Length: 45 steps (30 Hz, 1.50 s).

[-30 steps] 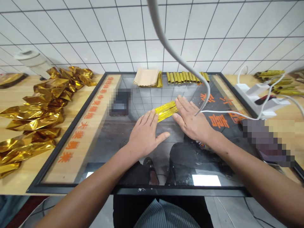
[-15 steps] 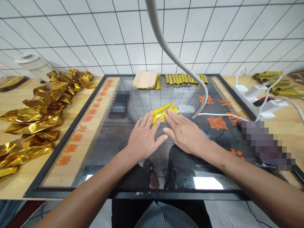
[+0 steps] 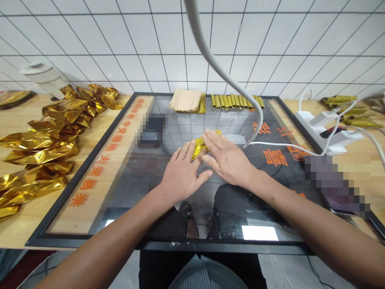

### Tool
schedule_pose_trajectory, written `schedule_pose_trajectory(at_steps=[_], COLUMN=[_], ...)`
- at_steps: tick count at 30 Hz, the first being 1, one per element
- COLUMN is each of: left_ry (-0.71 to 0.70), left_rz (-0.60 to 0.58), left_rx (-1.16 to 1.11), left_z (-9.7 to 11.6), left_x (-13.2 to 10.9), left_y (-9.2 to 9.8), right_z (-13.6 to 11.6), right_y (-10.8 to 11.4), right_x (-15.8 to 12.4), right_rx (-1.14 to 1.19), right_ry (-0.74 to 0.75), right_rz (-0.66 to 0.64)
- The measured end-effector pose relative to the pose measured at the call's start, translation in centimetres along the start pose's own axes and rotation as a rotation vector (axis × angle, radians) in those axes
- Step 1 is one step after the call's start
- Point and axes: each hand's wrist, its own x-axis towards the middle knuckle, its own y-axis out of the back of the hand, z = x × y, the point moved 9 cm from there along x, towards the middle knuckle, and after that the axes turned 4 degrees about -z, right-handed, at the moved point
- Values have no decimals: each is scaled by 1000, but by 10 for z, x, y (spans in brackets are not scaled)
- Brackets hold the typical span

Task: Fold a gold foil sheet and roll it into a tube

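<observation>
Of the two hands in view, the left hand [image 3: 182, 174] is laid flat, palm down, its fingers stretched out and unclenched, with nothing seen to be gripped. By its fingertips the near-left end of a gold foil strip [image 3: 198, 147] is covered. The strip is set on the glass panel [image 3: 126, 180], partly beneath and partly just ahead of the fingers, with its long axis slanted from near left to far right. Its middle is crossed by the fingers of the right hand [image 3: 229, 160], likewise straight and released, and a small far-right end is left showing beyond them. The strip is touched by both hands, so neither can be called nearer; how firmly it is pressed cannot be told.

Counted from the left, there are found: one white-lidded cup [image 3: 45, 78]; a heap of crumpled gold foil pieces [image 3: 42, 144], too overlapped to be numbered; one dark device [image 3: 152, 130], blurred out; one stack of beige sheets [image 3: 185, 99], its layers not countable; one strip, under the hands; about a dozen rolled gold tubes [image 3: 228, 101] in a row, crossed near the right end by one grey cable [image 3: 207, 48]; one white power strip [image 3: 306, 120]; one flat device [image 3: 331, 184], also blurred; and several gold rolls [image 3: 337, 100], by which an exact count is prevented through overlap
</observation>
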Motion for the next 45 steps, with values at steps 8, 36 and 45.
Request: schedule_pose_trajectory(at_steps=[8,36,45], left_ry=[-9,-112,-127], left_rz=[18,17,48], left_rx=[-26,-12,27], left_z=[1,0,1], left_x=[-1,18,22], left_y=[2,9,11], right_z=[15,28,26], right_y=[-20,-18,-19], right_x=[11,7,8], right_rx=[41,-59,-107], right_ry=[-21,-94,-117], right_rz=[-76,-49,-103])
